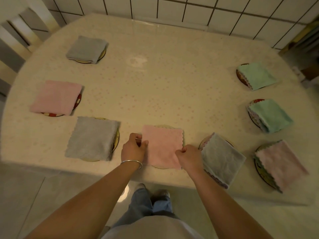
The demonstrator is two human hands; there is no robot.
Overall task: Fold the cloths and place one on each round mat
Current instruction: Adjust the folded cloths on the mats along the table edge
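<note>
Head view: left hand point(133, 149) and right hand point(189, 156), each grip pinched shut on opposite edges of the folded pink scalloped cloth point(163, 146), squaring it over its round mat point(161, 126) on the surface point(155, 83).

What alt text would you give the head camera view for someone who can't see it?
Left hand and right hand pinch the side edges of a folded pink cloth on a round mat. Seven more folded grey, pink and green cloths lie on mats around the cream table.
</note>
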